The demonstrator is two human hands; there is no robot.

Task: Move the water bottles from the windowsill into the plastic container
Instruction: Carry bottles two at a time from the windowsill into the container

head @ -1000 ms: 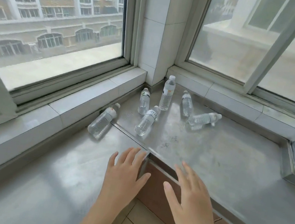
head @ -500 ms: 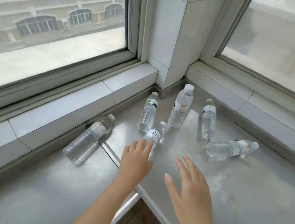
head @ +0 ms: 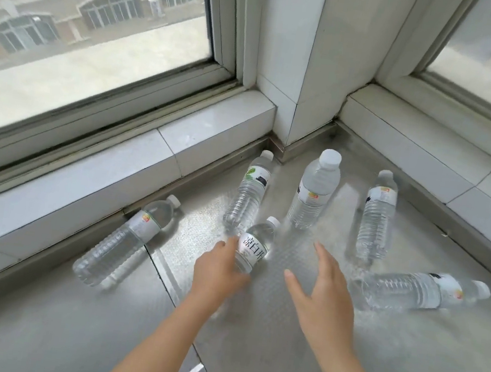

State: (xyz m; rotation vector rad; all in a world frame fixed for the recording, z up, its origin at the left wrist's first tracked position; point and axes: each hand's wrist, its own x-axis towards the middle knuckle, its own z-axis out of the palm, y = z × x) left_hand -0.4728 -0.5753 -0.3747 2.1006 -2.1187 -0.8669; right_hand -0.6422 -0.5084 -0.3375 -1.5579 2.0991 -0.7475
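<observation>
Six water bottles lie on the metal windowsill [head: 249, 328] in the corner below the windows. Left hand [head: 219, 272] wraps the near middle bottle [head: 253, 246], fingers closing on its body. Right hand [head: 321, 297] hovers spread and empty, just left of the far-right bottle [head: 416, 288] lying sideways. Bottles crowd close behind: green-labelled bottle [head: 249, 192], tall bottle [head: 314, 189], right bottle [head: 377, 217]. Far-left bottle [head: 126, 241] lies well apart.

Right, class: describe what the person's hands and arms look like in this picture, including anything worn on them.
Both arms are bare as far as the picture shows: no sleeves, gloves, watch, bracelets or rings. The left hand and the right hand each show short, unpainted fingernails. Both forearms are slim and come in from the bottom edge; anything worn above them is out of view.
</observation>
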